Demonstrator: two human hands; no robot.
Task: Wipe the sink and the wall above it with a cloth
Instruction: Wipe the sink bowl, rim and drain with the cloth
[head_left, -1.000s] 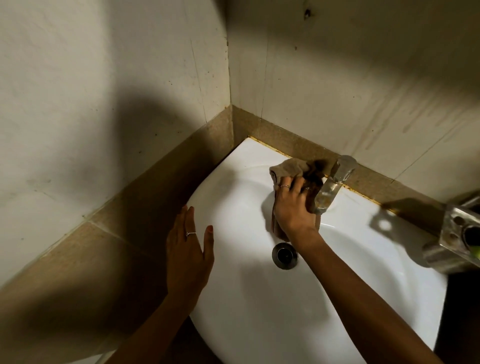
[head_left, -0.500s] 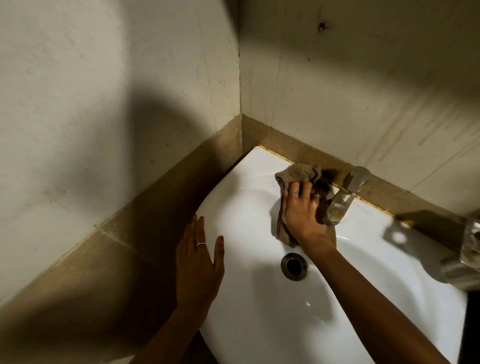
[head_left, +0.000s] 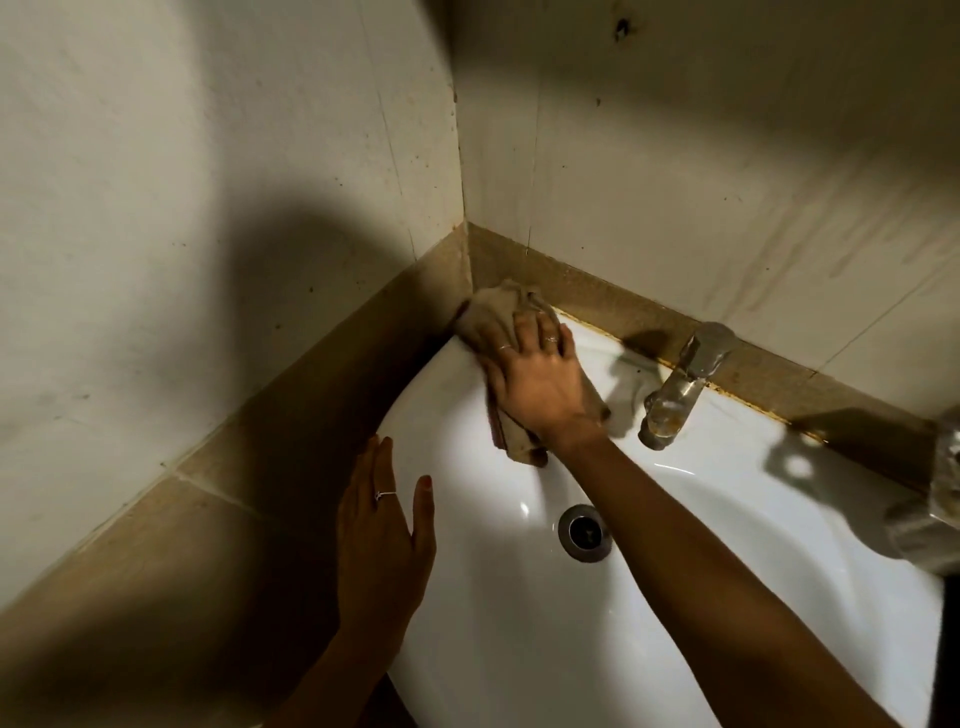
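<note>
The right hand (head_left: 540, 387) lay flat, fingers straight, pressing the cloth (head_left: 491, 317) onto the back left corner of the sink (head_left: 519, 623) — just where the rim met the wall (head_left: 727, 156). The left hand (head_left: 382, 535) rested open on the sink's left rim. The tap (head_left: 675, 400) stood near the cloth — to its right.

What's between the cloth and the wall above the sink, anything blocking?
Nothing visible. The right hand presses the cloth on the sink rim in the corner; the wall directly above is bare. The tap stands off to the right.
</note>
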